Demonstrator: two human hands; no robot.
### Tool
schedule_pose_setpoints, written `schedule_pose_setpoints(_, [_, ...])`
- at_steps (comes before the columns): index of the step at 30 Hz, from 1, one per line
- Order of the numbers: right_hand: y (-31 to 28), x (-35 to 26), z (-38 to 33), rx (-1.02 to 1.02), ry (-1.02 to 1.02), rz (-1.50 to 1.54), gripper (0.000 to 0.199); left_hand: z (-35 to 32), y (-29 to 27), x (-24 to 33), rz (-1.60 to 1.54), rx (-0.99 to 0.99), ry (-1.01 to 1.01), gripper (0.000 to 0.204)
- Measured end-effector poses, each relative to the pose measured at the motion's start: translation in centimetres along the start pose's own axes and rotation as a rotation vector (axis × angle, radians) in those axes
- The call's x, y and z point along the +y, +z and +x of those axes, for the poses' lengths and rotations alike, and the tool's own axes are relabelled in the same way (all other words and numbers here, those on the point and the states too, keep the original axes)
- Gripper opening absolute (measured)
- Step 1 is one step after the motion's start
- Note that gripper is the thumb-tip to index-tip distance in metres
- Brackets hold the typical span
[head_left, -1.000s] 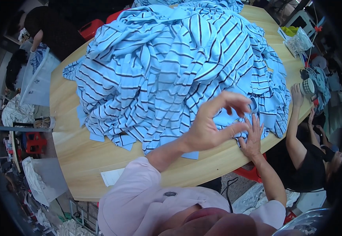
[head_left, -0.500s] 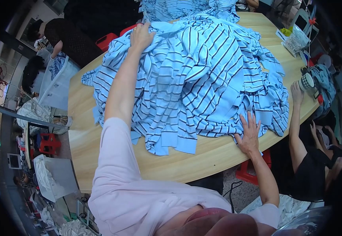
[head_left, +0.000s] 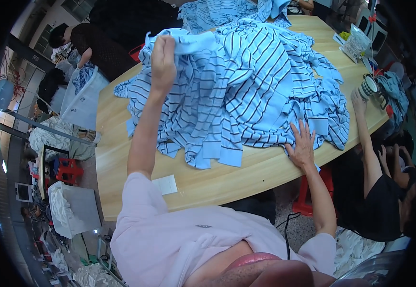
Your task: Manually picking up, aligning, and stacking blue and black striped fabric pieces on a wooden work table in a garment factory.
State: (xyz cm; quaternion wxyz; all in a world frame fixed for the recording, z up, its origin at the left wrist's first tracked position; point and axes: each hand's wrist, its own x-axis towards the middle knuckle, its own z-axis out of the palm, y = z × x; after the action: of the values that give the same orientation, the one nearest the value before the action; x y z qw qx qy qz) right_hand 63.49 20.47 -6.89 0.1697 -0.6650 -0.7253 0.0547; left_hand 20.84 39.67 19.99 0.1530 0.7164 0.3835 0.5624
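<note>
Lifted half a second after it lay at the pile's far left edge, the left hand [head_left: 164, 60] has swung slightly nearer the person, bringing a plain blue band [head_left: 196, 44] of cloth up with it. Its fingers are drawn together and look to be gripping the band; blur hides exactly how the thumb sits. By contrast, the right hand [head_left: 302, 146] keeps its place, palm down, fingers spread, pressed on the front right edge of the pile [head_left: 260, 86].

Nearest, bare wood of the table [head_left: 217, 184] runs along the front, with a white paper [head_left: 165, 184] beside the left forearm. Beyond it the pile of blue, dark-striped cloth covers the middle of the table, its cuffs and flat ends hanging loose toward the person. To the right, a co-worker's hand [head_left: 359, 103] rests on the table edge, just beside a checked container [head_left: 369, 87]. Farther back on that side stands a clear bag [head_left: 356, 46]. Upper left, another person in dark clothes bends over a pale bin [head_left: 81, 107]. At the far end lies more striped cloth [head_left: 217, 15].
</note>
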Motion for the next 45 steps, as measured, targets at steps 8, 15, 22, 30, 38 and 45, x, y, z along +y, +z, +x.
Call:
schedule_pose_setpoints(8, [1.4,0.9,0.8,0.121,-0.046,-0.011,0.081,-26.6,5.1,5.5,0.006,-0.188,-0.371,0.019])
schedule_pose_setpoints(15, [1.2,-7.7,-0.6,0.108,-0.199,0.208,0.07,-36.3,3.6,1.0,0.24,-0.288,-0.5,0.042])
schedule_pose_setpoints(22, [4.1,-16.5,3.1,-0.086,-0.064,0.779,0.064,-37.9,3.9,3.7,0.313,-0.37,-0.139,0.019])
schedule_pose_setpoints(30, [6.5,-21.1,6.4,-0.333,0.276,1.214,0.051,-37.5,1.4,7.1,0.339,-0.471,-0.142,0.022])
schedule_pose_setpoints(38, [-2.3,-16.4,1.3,-0.092,0.124,1.518,0.035,-35.1,0.2,-0.5,-0.122,0.005,-0.97,0.035])
schedule_pose_setpoints(45, [-7.6,-6.8,-11.4,-0.026,0.124,1.568,0.035,-44.3,-0.5,-5.9,-0.081,-0.061,-0.897,0.041])
